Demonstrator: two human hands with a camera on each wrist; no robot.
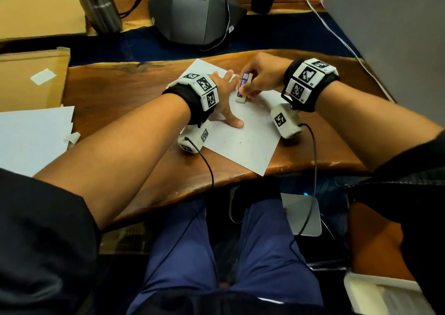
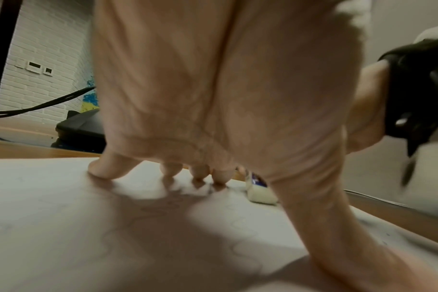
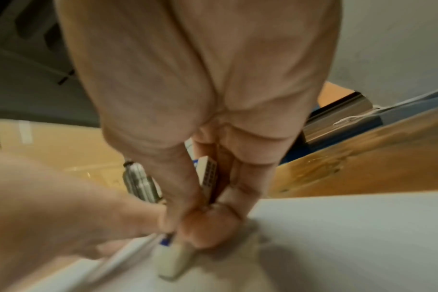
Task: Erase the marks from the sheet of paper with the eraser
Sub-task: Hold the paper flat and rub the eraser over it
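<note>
Head: left hand (image 1: 222, 98) lay flat, fingers spread, pinning the sheet of paper (image 1: 243, 134) on the wooden table (image 1: 115, 93); right hand (image 1: 260, 78) pinched the eraser (image 1: 243, 87), tip on paper. Left wrist: fingertips (image 2: 105, 168) pressed the paper. Right wrist: fingers (image 3: 178, 177) clamped the eraser, blurred.

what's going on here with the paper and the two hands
A person at a wooden table is rubbing marks off a sheet of paper. The right hand grips an eraser and presses its white end onto the sheet. The left hand lies spread on the paper, fingertips down, holding it in place. A few small dark flecks still show on the near part of the sheet.
</note>
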